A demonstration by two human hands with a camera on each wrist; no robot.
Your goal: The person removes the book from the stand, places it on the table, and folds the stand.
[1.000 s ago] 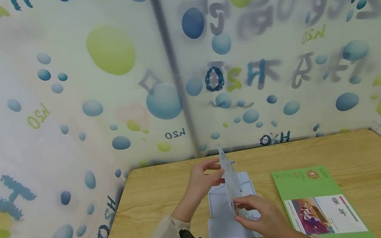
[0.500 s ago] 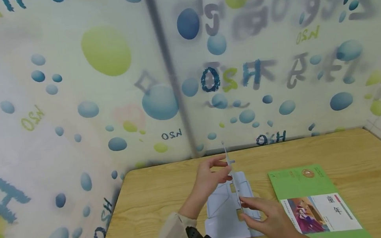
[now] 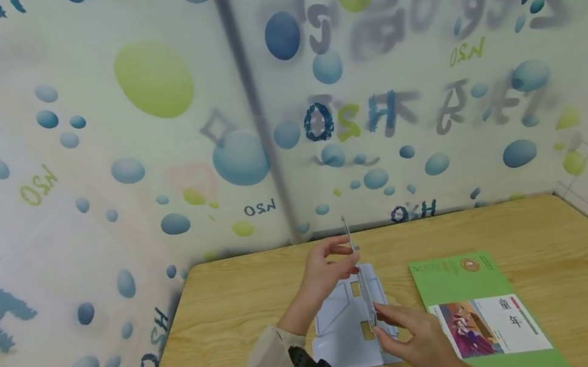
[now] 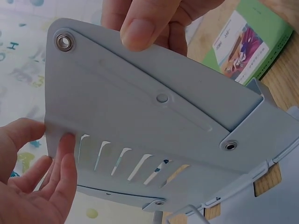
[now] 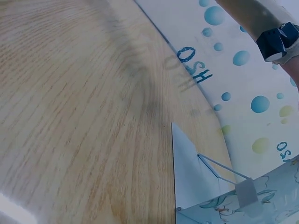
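Head view tells me most from where I stand: both hands are on one pale, thin panel (image 4: pixel 107 93), seen nearly edge-on at the lower middle of the frame. The right grip (image 3: pixel 419 330) is narrow, thumb and fingers pinching the panel's lower edge from the right. The left grip (image 3: pixel 323 268) holds it higher up, coming in from the left; the left wrist view shows those fingertips about the edge at the left of the frame, with the right thumb on the edge at the top.

So neither hand has to travel to it: the panel lies between the two. What counts, I'd judge, is its line: its long axis runs up and down the head frame, top leaning slightly left, and it stands on edge above a flat base (image 3: pixel 342 349) of the same pale material. The left wrist view shows the two meeting along a joint at the lower right. A row of slots (image 4: pixel 139 167) crosses the panel there. Right wrist view catches a printed face (image 5: pixel 224 210) and a thin strut (image 5: pixel 222 165) at lower right, but not the right grip.

Farther out, a green book (image 3: pixel 487 325) lies right of the base on the wooden bench (image 3: pixel 238 313), apart from it, and a bubble-patterned covering (image 3: pixel 94 79) fills the upper frame.
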